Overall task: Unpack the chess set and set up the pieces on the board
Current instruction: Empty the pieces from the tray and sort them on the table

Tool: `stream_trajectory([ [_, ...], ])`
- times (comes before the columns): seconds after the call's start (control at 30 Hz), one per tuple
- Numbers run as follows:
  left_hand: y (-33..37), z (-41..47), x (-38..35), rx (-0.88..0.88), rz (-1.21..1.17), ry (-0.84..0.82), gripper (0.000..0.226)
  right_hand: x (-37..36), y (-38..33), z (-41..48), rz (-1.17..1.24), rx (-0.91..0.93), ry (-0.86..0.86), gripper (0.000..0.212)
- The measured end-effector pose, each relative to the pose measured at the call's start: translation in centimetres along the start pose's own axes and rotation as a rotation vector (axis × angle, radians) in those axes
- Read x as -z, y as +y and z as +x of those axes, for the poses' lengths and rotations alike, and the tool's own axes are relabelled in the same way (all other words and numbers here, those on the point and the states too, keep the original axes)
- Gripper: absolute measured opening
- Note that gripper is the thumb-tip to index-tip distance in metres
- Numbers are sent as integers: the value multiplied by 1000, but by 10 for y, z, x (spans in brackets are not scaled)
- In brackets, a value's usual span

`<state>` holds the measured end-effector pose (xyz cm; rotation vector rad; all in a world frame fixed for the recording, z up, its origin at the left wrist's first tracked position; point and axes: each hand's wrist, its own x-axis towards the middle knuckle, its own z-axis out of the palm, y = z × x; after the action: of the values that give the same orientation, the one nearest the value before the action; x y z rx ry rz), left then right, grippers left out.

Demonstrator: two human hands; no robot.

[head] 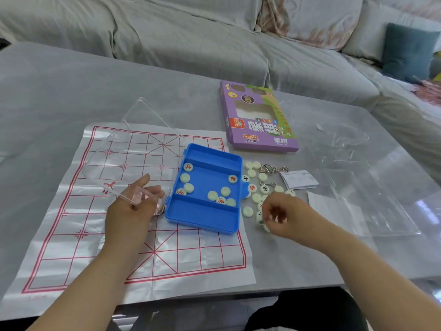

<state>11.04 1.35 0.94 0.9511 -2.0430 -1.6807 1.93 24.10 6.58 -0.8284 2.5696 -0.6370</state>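
**Chess set half unpacked, pieces all over the place**

The board (71, 235), a thin plastic sheet printed with a red grid, was spread flat on the grey surface (59, 91) at the lower left of the frame. The blue case (205, 220) was parked on the board's right edge, with its clear lid (133, 144) swung open to the left over the grid. Around ten pale round pieces (188, 167) were left in the case's middle compartment, some face up with red characters.

A bigger scatter of loose pieces (256, 198) was spread on the surface just right of the case, and none were seen set out on the grid.

The left hand (136, 204) was laid against the lid's near edge with fingers fairly straight. The right hand (284, 216) was curled over the loose pieces at centre right. Whether one was actually pinched couldn't be told.

The purple box (257, 120) was lying flat above the case. A metal ring puzzle (272, 168) and a paper slip (298, 179) were seen next to the scatter, with clear plastic wrap (358, 187) further right. A grey sofa (191, 44) was stretched across the top.
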Motion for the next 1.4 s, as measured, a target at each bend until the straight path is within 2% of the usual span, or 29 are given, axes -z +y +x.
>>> stream_trajectory([
  [0.17,-1,-1,-1,-13,28,12,38,-31,12,-16,-250,35,-5,12],
  [0.27,-2,-1,-2,-18,10,8,41,-36,15,-23,-228,86,44,22],
  [0.4,1,-3,-2,-20,2,11,41,-34,25,-29,-161,160,134,13],
  [0.57,6,-7,-2,-21,17,18,41,-31,37,-39,-208,136,192,5],
  [0.7,7,-8,-2,-30,28,14,43,-36,45,-41,-222,114,176,13],
  [0.8,5,-6,-1,-20,23,14,43,-29,39,-35,-145,89,208,16],
  [0.9,2,-4,-2,-16,6,10,42,-18,24,-26,-166,49,254,11],
  [1.13,-1,1,0,13,-52,-14,40,-2,-45,52,-336,83,-31,31],
  [1.3,2,0,2,22,-86,-35,40,-13,-58,93,-543,72,-332,42],
  [1.4,4,0,2,33,-117,-36,40,-14,-58,99,-518,76,-380,44],
])
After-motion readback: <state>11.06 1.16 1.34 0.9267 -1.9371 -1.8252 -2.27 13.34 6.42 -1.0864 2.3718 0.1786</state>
